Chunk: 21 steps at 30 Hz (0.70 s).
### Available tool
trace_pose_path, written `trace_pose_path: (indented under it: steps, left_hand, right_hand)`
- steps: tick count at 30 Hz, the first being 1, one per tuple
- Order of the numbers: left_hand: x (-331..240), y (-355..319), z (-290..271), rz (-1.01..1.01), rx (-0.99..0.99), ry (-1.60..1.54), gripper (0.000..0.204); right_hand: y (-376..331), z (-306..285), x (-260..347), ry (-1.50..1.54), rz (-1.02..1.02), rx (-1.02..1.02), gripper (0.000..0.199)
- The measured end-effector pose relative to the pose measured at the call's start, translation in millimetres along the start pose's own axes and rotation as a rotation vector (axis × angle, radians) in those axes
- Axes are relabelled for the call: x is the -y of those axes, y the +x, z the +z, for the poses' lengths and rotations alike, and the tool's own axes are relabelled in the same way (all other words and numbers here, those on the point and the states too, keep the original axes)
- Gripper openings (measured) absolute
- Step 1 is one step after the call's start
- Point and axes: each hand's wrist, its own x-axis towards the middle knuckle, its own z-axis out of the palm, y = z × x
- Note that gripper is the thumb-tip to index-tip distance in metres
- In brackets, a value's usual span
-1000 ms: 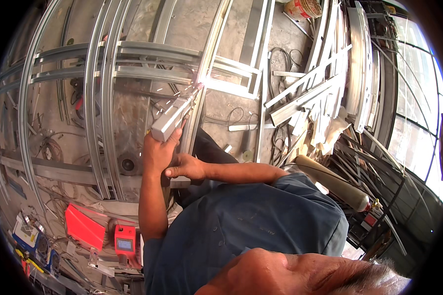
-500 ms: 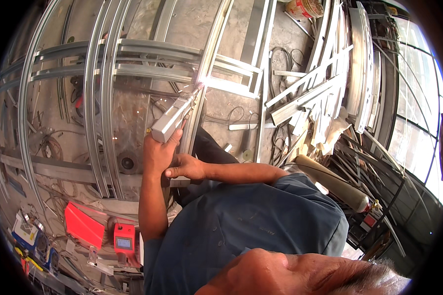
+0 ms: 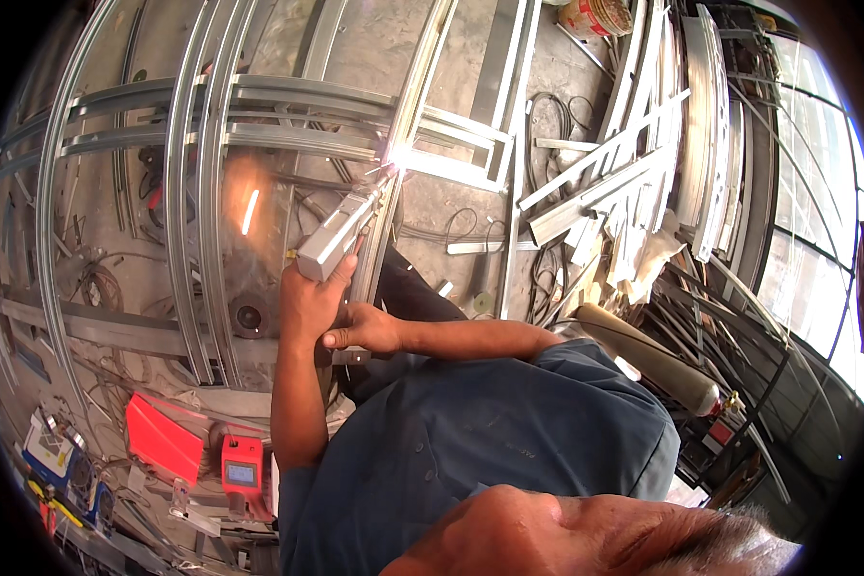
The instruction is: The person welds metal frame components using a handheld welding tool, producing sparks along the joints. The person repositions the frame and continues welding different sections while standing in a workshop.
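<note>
My left hand is closed around the rear of a grey, box-bodied welding gun. The gun's narrow tip points up and to the right, and a bright white weld spot glares there, where a long metal rail meets a cross rail. My right hand lies against the left wrist, over the near part of the long rail. Its thumb sticks out to the left and its other fingers curl out of sight, so what they grip is hidden.
More metal rails form a frame at left. A red machine with a small screen and a red panel stand lower left. At right are piled metal offcuts, cables and a gas cylinder; a bucket is far back.
The glare at the gun's tip is brighter and wider. An orange glow with a bright streak now shows left of the gun. Both hands and the gun stay almost where they were.
</note>
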Motion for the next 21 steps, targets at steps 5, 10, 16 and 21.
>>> trace_pose_path:
  steps: [5,10,16,21]
  left_hand:
    - [1,-2,0,-0.005,0.000,0.000,0.034]
    - [3,-5,0,-0.003,-0.026,0.023,0.035]
    - [8,-6,-2,-0.003,-0.004,0.032,0.038]
    - [11,-8,-3,-0.025,-0.001,0.044,0.040]
  right_hand:
    - [1,0,-7,0.005,0.016,0.013,0.051]
    - [-3,5,1,0.012,-0.004,0.002,0.050]
    - [-1,3,-11,0.027,0.023,0.015,0.052]
    - [1,-5,-17,0.003,0.126,0.108,0.061]
